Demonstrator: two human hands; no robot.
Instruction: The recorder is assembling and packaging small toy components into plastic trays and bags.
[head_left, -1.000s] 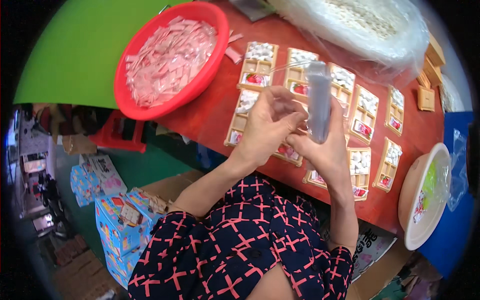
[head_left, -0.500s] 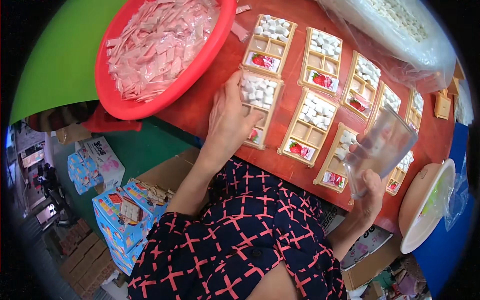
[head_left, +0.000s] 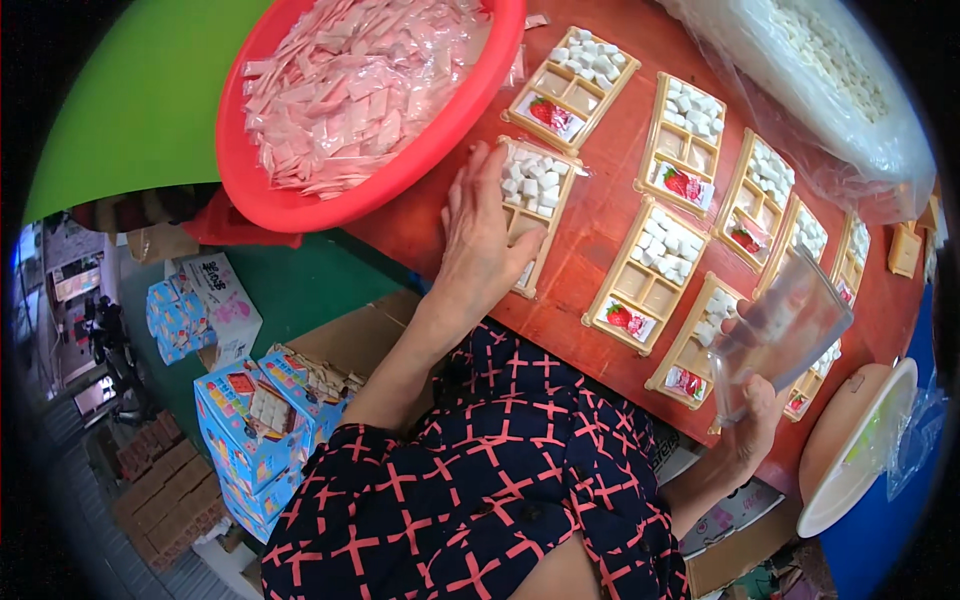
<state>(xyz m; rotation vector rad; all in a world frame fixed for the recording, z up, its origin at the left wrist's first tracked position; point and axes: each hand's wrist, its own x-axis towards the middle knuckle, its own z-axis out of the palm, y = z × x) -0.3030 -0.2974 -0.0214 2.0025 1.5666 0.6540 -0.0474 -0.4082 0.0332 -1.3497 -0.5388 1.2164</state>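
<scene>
My left hand (head_left: 478, 243) lies flat on a tan plastic tray (head_left: 532, 205) of white candy cubes, at the near edge of the red table (head_left: 600, 215). My right hand (head_left: 752, 420) holds a clear plastic sleeve (head_left: 778, 338) above the trays at the right. Several more tan trays (head_left: 648, 275) with white cubes and a strawberry-picture packet each lie in rows across the table.
A big red basin (head_left: 300, 205) full of pink-and-white sachets sits at the upper left. A clear bag of white candy (head_left: 820, 80) lies at the back right. A white bowl (head_left: 850, 470) stands at the right edge. Colourful cartons (head_left: 250, 420) are stacked on the floor.
Both hands were together on the clear sleeve, held upright. They have parted: the left went down onto a tray, the right dropped to the right with the sleeve.
</scene>
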